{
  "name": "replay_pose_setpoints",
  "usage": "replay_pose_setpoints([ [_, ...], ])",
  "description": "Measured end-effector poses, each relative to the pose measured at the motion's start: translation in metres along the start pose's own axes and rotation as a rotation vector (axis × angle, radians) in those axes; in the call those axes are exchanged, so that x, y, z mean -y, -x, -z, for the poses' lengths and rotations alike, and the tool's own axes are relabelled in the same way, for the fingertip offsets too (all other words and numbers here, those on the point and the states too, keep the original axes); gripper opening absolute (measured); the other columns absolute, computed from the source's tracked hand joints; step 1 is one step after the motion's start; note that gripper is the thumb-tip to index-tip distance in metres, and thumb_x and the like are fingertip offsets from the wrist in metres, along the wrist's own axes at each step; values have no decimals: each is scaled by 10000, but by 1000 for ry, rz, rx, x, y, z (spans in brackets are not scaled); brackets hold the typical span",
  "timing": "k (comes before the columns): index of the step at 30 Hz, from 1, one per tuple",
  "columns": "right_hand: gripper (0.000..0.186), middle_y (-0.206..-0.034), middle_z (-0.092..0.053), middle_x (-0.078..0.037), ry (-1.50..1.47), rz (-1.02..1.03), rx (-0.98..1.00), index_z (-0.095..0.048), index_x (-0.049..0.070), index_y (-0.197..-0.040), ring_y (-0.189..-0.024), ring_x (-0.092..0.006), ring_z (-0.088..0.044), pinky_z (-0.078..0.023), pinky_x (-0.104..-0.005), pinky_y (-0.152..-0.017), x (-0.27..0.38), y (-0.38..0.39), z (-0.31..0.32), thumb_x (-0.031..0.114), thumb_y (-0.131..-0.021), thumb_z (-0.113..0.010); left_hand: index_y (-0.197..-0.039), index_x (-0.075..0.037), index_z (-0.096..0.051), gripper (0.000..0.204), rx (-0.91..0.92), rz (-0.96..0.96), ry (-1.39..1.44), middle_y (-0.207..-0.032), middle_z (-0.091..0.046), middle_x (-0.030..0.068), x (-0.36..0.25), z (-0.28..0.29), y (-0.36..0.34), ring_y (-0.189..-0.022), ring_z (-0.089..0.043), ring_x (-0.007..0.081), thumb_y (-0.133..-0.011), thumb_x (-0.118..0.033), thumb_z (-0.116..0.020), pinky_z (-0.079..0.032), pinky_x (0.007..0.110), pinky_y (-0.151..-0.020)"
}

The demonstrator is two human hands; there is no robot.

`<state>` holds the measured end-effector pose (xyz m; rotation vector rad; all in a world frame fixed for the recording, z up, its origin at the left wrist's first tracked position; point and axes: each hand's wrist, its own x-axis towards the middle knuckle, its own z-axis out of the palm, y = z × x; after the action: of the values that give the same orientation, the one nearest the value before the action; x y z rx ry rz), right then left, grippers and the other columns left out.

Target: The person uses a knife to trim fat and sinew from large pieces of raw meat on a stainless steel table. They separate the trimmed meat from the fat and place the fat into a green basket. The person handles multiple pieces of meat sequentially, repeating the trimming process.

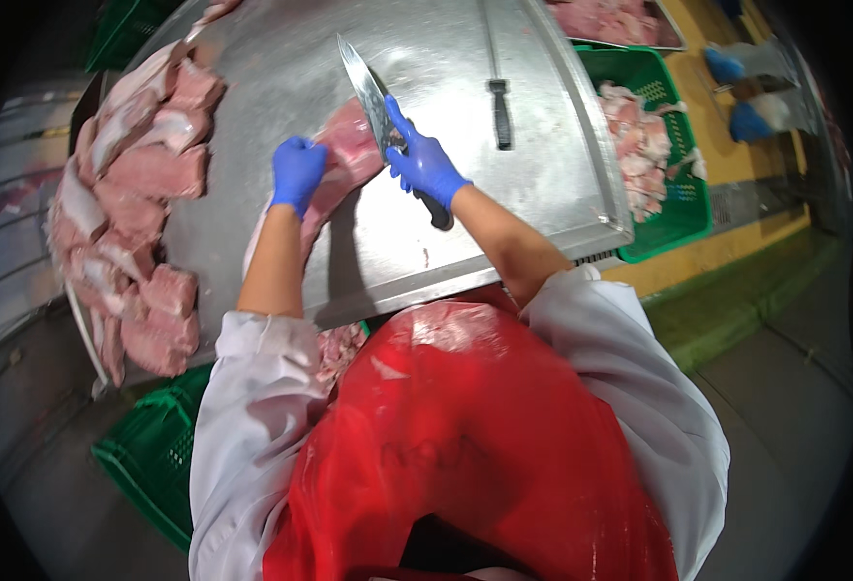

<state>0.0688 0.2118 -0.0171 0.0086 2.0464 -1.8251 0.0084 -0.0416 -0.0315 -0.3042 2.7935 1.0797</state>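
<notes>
My left hand, in a blue glove, is closed on the left side of a long pink piece of meat lying on the metal table. The fingertips are hidden from view. In my blue-gloved right hand is a large knife, held by its black handle with the index finger stretched along the blade. The blade points up and to the left, and it lies over the right edge of the meat; whether it touches cannot be told.
Several slabs of meat are heaped along the table's left edge. A sharpening steel rests on the metal table. Beyond the right edge stands a green crate of trimmings, near a tray of meat. Another green crate sits low at left.
</notes>
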Motion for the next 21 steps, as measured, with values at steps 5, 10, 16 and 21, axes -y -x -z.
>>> replay_pose_setpoints([
  [5,826,-819,-688,-143,235,76,154,-99,352,-1624,-594,-212,-664,-589,-342,-600,-18,-6,-32,89,-963,-519,-776,-7,-667,107,104,99,174,-679,-616,52,-34,18,8,-594,-568,148,-806,-109,-663,-463,317,-541],
  [10,788,-733,-624,-77,93,-12,251,-121,341,-1628,-534,-154,-615,-569,-323,-548,-29,45,-33,85,-971,-476,-794,-3,-669,105,152,127,382,-693,-610,48,-24,18,8,-590,-553,138,-832,-95,-638,-457,305,-543],
  [16,776,-695,-616,-86,145,18,259,-95,317,-1630,-528,-164,-610,-555,-317,-534,1,1,-42,137,-985,-489,-803,-5,-669,98,219,83,411,-691,-594,40,-37,31,-5,-588,-548,134,-857,-73,-626,-451,278,-546],
  [21,759,-707,-634,-115,92,5,352,-55,284,-1630,-546,-203,-625,-558,-352,-555,-33,55,-39,199,-1004,-476,-807,40,-685,138,266,96,528,-741,-661,100,-25,47,-16,-599,-598,161,-853,-72,-619,-483,302,-557],
])
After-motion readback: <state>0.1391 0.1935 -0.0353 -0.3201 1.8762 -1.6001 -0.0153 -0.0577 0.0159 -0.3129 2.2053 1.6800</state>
